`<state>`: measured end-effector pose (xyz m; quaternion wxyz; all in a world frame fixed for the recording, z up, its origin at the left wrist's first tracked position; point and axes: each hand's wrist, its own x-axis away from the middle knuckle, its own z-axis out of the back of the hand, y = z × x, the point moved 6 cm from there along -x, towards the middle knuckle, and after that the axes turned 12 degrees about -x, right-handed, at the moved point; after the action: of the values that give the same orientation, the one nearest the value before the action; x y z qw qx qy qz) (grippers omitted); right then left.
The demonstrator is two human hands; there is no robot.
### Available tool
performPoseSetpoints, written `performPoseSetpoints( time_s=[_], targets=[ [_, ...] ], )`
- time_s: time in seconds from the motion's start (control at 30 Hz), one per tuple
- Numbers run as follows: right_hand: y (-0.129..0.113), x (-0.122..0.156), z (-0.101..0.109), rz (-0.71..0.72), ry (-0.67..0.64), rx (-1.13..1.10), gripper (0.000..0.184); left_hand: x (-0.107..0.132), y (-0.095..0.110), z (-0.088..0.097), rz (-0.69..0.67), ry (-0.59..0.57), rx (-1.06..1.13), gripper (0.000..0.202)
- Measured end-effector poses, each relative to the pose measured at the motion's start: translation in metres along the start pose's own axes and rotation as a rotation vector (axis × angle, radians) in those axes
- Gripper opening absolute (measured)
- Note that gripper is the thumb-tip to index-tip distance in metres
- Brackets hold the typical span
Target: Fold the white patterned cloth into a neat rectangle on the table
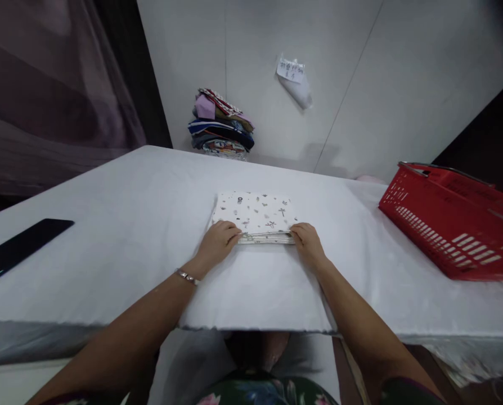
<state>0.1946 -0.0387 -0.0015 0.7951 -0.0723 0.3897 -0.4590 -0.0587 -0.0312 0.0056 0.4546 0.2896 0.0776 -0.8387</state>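
A white cloth with small dark printed figures lies folded in several layers in the middle of the table. At its near left corner my left hand pinches the folded edge between thumb and fingers. My right hand grips the near right corner in the same way. Between the two hands the stacked layers of the near edge show. A silver bracelet circles my left wrist.
The table wears a white cover. A black phone lies at the left, and a red plastic basket stands at the right. Behind the far edge is a pile of folded clothes; a labelled plastic bag lies beyond.
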Motion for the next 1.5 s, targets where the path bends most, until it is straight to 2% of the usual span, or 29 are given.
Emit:
performPoseSetpoints(
  time_s=[0.07,0.17,0.3,0.4,0.5,0.73,0.87,1.1,1.33,1.5],
  targets=[
    [-0.004,0.002,0.003,0.071,0.037,-0.005,0.023,0.0,0.001,0.0,-0.018,0.018,-0.008,0.025],
    [-0.007,0.005,0.003,0.127,0.007,0.009,0.021,0.001,0.001,0.0,-0.031,0.028,-0.025,0.025],
    [-0.01,0.007,0.002,0.129,-0.018,0.006,0.021,0.001,0.001,0.001,-0.035,0.054,-0.039,0.024],
    [-0.011,0.008,0.0,0.124,-0.079,-0.011,0.02,0.002,0.002,0.0,-0.051,0.025,-0.037,0.024],
    [-0.01,0.008,-0.001,0.107,-0.119,-0.03,0.021,0.002,0.002,-0.001,-0.059,0.0,-0.036,0.02],
    [0.004,0.006,-0.005,-0.042,-0.029,-0.15,0.018,0.002,0.0,-0.002,-0.036,0.008,-0.022,0.02],
    [0.007,0.005,-0.006,-0.08,-0.015,-0.192,0.017,0.001,0.001,-0.002,-0.042,0.012,-0.017,0.02],
    [-0.002,0.005,-0.006,0.02,-0.107,-0.072,0.021,0.0,0.002,0.0,-0.027,0.03,-0.048,0.021],
    [-0.006,0.004,0.005,0.072,0.029,-0.021,0.021,0.001,0.002,-0.002,-0.038,0.006,-0.043,0.019],
    [-0.002,0.006,-0.001,0.058,-0.078,0.017,0.02,0.003,0.004,-0.005,-0.05,-0.051,-0.056,0.021]
  ],
)
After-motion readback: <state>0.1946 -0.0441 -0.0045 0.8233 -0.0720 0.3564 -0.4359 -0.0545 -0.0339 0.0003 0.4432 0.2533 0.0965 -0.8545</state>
